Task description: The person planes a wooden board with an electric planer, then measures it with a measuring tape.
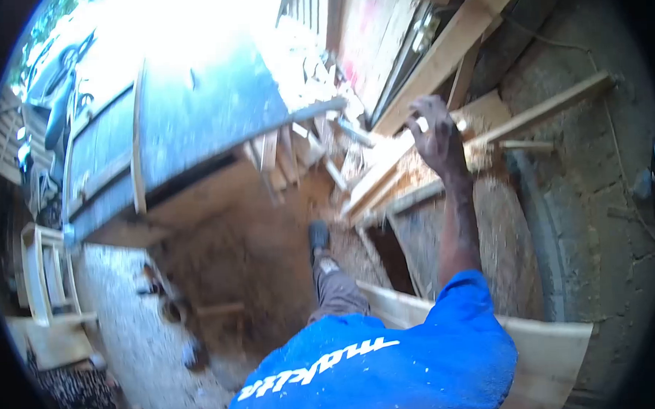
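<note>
My right hand [437, 137] is raised ahead of my body with the arm stretched out. Its fingers are bent and spread apart, and I see nothing held in them. Just behind and below it lie wooden boards [388, 174] with pale wood shavings [419, 173] on and around them. A long wooden beam [452, 42] slants up behind the hand, and a narrower plank [546, 111] runs off to its right. My left hand is out of the frame. My blue shirt [393, 370] fills the bottom.
A large dark-topped table [206, 100] stands at the upper left, washed out by bright light. Wood offcuts [285, 159] are piled by its edge. A pale wooden frame [49, 271] stands at far left. My shoe [318, 235] rests on the brown dirt floor [235, 267]. A cable [613, 126] hangs along the right wall.
</note>
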`<state>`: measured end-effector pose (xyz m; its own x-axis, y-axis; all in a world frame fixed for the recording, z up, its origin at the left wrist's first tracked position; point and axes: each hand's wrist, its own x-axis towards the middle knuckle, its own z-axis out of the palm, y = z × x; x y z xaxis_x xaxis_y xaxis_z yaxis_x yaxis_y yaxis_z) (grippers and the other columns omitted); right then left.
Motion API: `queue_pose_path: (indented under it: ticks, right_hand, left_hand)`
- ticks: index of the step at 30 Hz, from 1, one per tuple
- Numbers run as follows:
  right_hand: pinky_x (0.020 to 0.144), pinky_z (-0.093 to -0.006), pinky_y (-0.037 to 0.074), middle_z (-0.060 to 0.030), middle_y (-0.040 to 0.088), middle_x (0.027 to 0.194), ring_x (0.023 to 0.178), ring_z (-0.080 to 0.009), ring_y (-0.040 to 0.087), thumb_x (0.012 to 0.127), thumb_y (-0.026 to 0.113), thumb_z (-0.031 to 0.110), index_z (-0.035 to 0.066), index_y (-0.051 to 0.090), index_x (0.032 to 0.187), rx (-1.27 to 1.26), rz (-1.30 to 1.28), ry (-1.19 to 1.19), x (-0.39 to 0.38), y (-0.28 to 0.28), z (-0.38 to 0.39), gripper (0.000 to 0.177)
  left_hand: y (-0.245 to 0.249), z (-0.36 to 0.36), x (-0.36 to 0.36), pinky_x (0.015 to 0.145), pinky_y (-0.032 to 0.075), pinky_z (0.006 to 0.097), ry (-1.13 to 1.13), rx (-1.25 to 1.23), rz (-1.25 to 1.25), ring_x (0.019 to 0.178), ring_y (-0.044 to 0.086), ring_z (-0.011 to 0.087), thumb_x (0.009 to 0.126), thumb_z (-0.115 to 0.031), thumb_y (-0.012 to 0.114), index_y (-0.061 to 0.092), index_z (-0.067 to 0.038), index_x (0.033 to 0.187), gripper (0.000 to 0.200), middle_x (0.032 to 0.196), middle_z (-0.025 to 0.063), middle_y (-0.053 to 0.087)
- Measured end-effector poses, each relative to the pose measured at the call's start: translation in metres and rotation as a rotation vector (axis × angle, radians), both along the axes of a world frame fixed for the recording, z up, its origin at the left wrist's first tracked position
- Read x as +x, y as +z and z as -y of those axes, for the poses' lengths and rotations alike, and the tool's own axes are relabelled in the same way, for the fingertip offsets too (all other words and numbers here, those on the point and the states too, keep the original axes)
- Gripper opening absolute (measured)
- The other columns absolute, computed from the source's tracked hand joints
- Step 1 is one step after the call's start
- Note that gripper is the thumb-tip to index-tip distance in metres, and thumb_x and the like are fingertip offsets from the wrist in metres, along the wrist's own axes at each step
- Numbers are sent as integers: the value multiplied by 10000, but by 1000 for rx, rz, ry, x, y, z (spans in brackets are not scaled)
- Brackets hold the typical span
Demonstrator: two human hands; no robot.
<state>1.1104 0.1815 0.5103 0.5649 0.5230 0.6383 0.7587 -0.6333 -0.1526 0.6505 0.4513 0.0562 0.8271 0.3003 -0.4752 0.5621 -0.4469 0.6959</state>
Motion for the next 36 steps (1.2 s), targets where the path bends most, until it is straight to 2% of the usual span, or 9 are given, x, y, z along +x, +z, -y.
queue_pose_path:
  ticks: [7, 10, 14, 22, 28, 32, 33, 34, 36]
  right_hand:
    - [862, -470, 573, -175, 694, 1115, 1023, -370, 691, 932, 636, 198, 81, 672, 1139, -141, 493, -297, 348, 175, -62, 240]
    - [863, -512, 579, -210, 709, 1127, 1028, -410, 700, 902, 608, 112, 58, 704, 1115, -292, 246, -530, 461, 207, -66, 239]
    - [880, -532, 576, -250, 714, 1093, 1044, -430, 695, 896, 602, 90, 27, 737, 1032, -631, -49, -664, 504, 225, -71, 201]
    - [778, -485, 604, -248, 733, 949, 941, -417, 726, 892, 604, 195, 37, 749, 911, -553, 258, -689, 588, 269, -36, 215]
    - [660, -456, 580, -220, 736, 889, 790, -391, 734, 877, 583, 342, 37, 720, 843, -156, 365, -876, 564, 347, -32, 336]
    - [569, -440, 439, -163, 529, 678, 609, -258, 545, 958, 526, 184, 23, 636, 872, 128, -139, -266, 505, 358, -90, 213]
    - [596, -411, 448, -108, 552, 740, 675, -193, 534, 975, 581, 221, 50, 639, 943, -230, 321, -74, 529, 338, -83, 183]
    - [596, -351, 438, -32, 531, 771, 697, -142, 508, 1006, 587, 263, 77, 623, 987, 206, 15, -62, 469, 314, -145, 191]
    - [545, -228, 353, 40, 444, 741, 627, -33, 410, 1032, 492, 225, 95, 597, 1033, 195, -370, -16, 355, 299, -232, 167]
  left_hand:
    - [87, -57, 147, 775, 522, 400, 181, 12, -33, 908, 712, 255, 1018, -390, 562, 728, 9, 1051, 433, 1013, 218, 740]
    - [97, -77, 147, 783, 524, 400, 300, 32, -58, 920, 714, 259, 1017, -383, 565, 727, 12, 1061, 429, 1024, 220, 739]
    - [95, -103, 124, 794, 526, 401, 412, 47, -99, 936, 716, 264, 1016, -375, 570, 726, 15, 1074, 424, 1040, 224, 738]
    - [135, -136, 115, 835, 532, 400, 573, 6, -164, 974, 717, 280, 1008, -334, 586, 721, 21, 1119, 396, 1061, 223, 739]
    - [227, -245, 204, 802, 552, 358, 366, -378, -285, 897, 714, 205, 1005, -309, 609, 708, 31, 1109, 368, 935, 133, 759]
    - [292, -313, 281, 805, 549, 337, -47, -451, -106, 903, 697, 194, 1028, -302, 595, 692, 26, 1125, 355, 984, 111, 752]
    - [321, -328, 309, 821, 547, 337, -121, -395, 2, 920, 690, 199, 1031, -303, 593, 688, 23, 1140, 357, 1021, 109, 747]
    - [356, -340, 333, 853, 540, 342, -83, -462, 47, 963, 684, 206, 1033, -317, 587, 678, 21, 1175, 377, 1071, 118, 737]
    - [371, -358, 377, 918, 521, 341, -161, -385, 324, 1065, 658, 210, 1041, -329, 576, 650, 11, 1260, 411, 1183, 127, 707]
